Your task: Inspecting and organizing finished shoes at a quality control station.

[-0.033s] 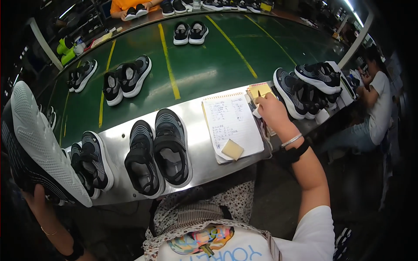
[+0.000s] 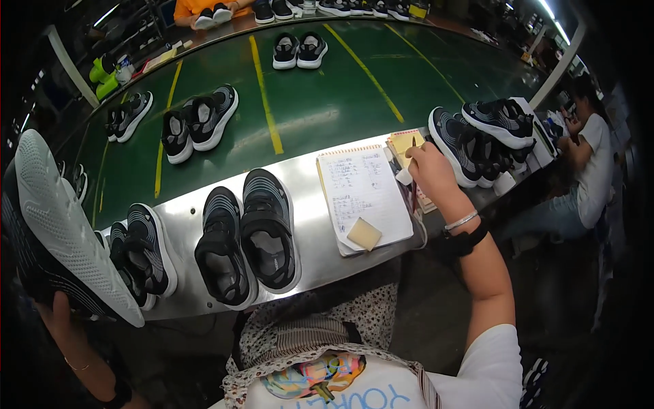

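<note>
My left hand is closed on a black shoe at the far left, its white patterned sole turned towards me. My right hand pinches a thin, dark-tipped pen over a yellow notepad; part of the pen is hidden by the fingers. Left of that hand lies an open spiral notebook with handwriting, and a beige square block rests on its lower page. A pair of black shoes with white soles stands on the metal edge of the bench between my hands.
Another pair of shoes stands beside the held one. Several shoes are piled right of my right hand. More pairs sit on the green belt with yellow lines. One person sits at the right; another handles shoes across the belt.
My right hand and the pen tip have shifted slightly to the right over the yellow notepad. The left hand keeps its hold on the shoe, almost unmoved.
</note>
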Action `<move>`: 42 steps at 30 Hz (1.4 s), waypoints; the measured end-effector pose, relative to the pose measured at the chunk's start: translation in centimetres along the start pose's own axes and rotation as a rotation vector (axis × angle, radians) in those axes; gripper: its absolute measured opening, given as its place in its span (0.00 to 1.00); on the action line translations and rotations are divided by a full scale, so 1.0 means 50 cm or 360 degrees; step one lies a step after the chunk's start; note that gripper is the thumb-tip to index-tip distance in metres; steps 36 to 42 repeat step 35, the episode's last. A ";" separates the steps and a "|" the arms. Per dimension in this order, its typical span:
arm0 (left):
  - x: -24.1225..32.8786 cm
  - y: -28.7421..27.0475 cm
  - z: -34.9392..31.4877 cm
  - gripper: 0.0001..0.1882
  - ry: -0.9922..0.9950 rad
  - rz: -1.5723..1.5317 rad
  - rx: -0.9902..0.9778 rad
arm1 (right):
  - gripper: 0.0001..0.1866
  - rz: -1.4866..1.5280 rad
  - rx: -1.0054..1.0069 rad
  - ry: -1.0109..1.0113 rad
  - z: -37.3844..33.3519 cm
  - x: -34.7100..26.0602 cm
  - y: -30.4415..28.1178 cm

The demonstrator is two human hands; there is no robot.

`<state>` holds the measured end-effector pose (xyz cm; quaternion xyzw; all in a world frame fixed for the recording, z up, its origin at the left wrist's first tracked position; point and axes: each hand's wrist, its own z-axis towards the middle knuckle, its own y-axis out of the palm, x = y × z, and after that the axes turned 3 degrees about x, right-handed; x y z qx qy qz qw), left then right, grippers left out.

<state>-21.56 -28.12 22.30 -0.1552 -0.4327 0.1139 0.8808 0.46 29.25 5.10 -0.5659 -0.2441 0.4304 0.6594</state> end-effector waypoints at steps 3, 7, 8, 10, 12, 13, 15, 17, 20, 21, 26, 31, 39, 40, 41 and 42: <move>0.005 -0.011 -0.024 0.41 -0.0182 -0.0126 0.0060 | 0.15 0.0320 0.0465 -0.0223 0.003 0.020 -0.017; -0.010 -0.024 -0.049 0.33 -0.0180 -0.0253 0.0025 | 0.13 0.1773 -0.0066 0.0277 -0.031 -0.046 -0.035; -0.021 -0.021 -0.049 0.33 -0.0243 -0.0329 0.0057 | 0.15 0.2069 -0.0204 0.0321 -0.045 -0.041 -0.020; -0.014 -0.007 -0.051 0.34 -0.0230 -0.0317 0.0028 | 0.23 0.2351 -0.0357 0.0372 -0.058 -0.058 0.010; -0.004 0.006 -0.054 0.35 -0.0217 -0.0297 -0.0002 | 0.27 0.2337 -0.0353 0.0351 -0.063 -0.092 0.040; 0.001 0.009 -0.057 0.36 -0.0235 -0.0300 -0.0011 | 0.22 0.2339 -0.0365 0.0480 -0.067 -0.106 0.049; 0.009 0.014 -0.057 0.38 -0.0252 -0.0306 -0.0020 | 0.15 0.2219 -0.0329 0.0542 -0.072 -0.119 0.067; 0.014 0.016 -0.056 0.39 -0.0220 -0.0285 -0.0074 | 0.11 0.1974 -0.0298 0.0535 -0.077 -0.112 0.085; 0.015 0.013 -0.056 0.39 -0.0268 -0.0293 -0.0098 | 0.10 0.1685 -0.0174 0.0512 -0.086 -0.119 0.098; 0.015 0.013 -0.056 0.39 -0.0271 -0.0292 -0.0099 | 0.12 0.1640 -0.0081 0.0497 -0.088 -0.124 0.101; 0.004 0.004 -0.057 0.38 -0.0333 -0.0343 -0.0083 | 0.13 0.1603 -0.0010 0.0408 -0.095 -0.129 0.115; -0.012 -0.002 -0.056 0.38 -0.0322 -0.0346 -0.0008 | 0.13 0.1503 0.0027 0.0362 -0.095 -0.130 0.124; -0.011 0.003 -0.053 0.38 -0.0290 -0.0336 0.0005 | 0.11 0.1403 -0.0051 0.0339 -0.094 -0.129 0.122; -0.011 0.003 -0.053 0.38 -0.0290 -0.0336 0.0005 | 0.11 0.1403 -0.0051 0.0339 -0.094 -0.129 0.122; -0.011 0.003 -0.053 0.38 -0.0290 -0.0336 0.0005 | 0.11 0.1403 -0.0051 0.0339 -0.094 -0.129 0.122; -0.011 0.003 -0.053 0.38 -0.0290 -0.0336 0.0005 | 0.11 0.1403 -0.0051 0.0339 -0.094 -0.129 0.122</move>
